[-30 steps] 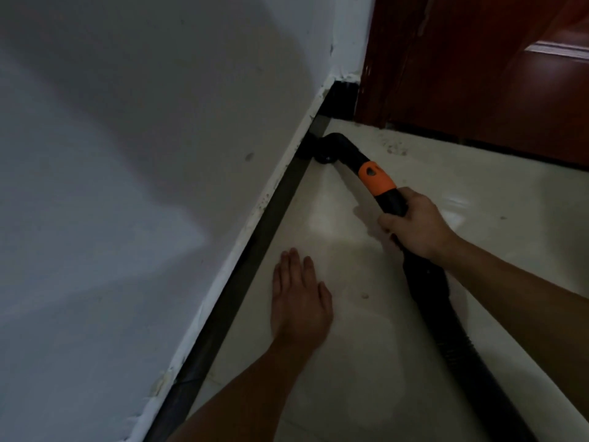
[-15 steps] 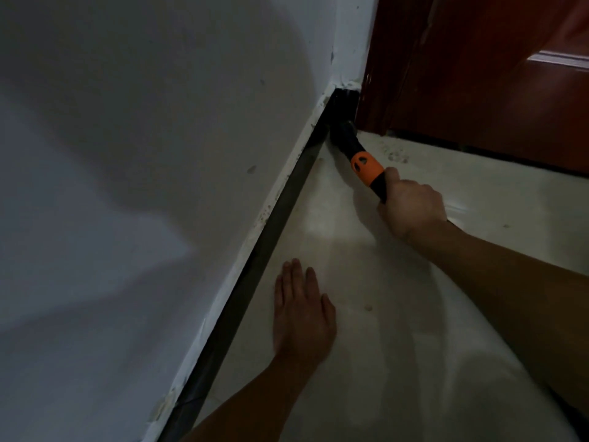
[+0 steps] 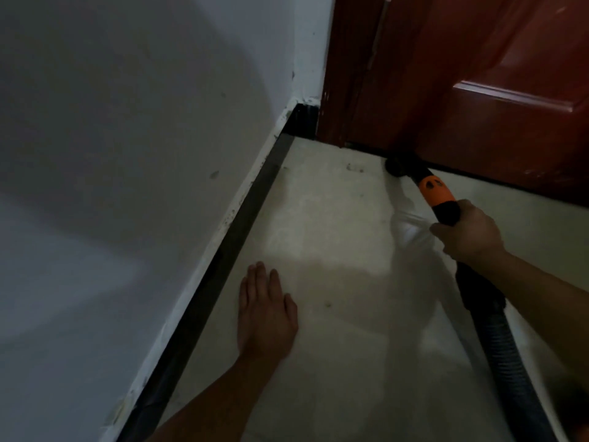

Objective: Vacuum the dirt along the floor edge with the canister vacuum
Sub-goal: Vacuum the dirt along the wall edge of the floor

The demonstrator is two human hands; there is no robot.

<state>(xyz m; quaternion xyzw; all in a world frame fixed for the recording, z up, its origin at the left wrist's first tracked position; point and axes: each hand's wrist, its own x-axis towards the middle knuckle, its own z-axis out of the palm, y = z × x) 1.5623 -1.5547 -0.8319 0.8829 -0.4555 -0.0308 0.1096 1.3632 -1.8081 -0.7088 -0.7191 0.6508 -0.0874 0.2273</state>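
Observation:
My right hand (image 3: 467, 234) grips the black vacuum wand just behind its orange collar (image 3: 436, 189). The black nozzle (image 3: 398, 165) sits on the pale floor tile against the bottom edge of the red-brown door (image 3: 478, 116). A ribbed black hose (image 3: 500, 342) trails back from my hand toward the lower right. Dark specks of dirt (image 3: 354, 168) lie on the tile left of the nozzle. My left hand (image 3: 266, 314) rests flat on the floor, fingers straight, close to the black baseboard (image 3: 242, 215).
A white wall (image 3: 127, 154) runs along the left, meeting the door frame at the far corner (image 3: 302, 119). Another small speck (image 3: 327, 304) lies on the tile right of my left hand. The canister itself is out of view.
The nozzle has left the wall corner and moved right along the door's bottom edge, with my right hand following. My left hand stays flat on the floor.

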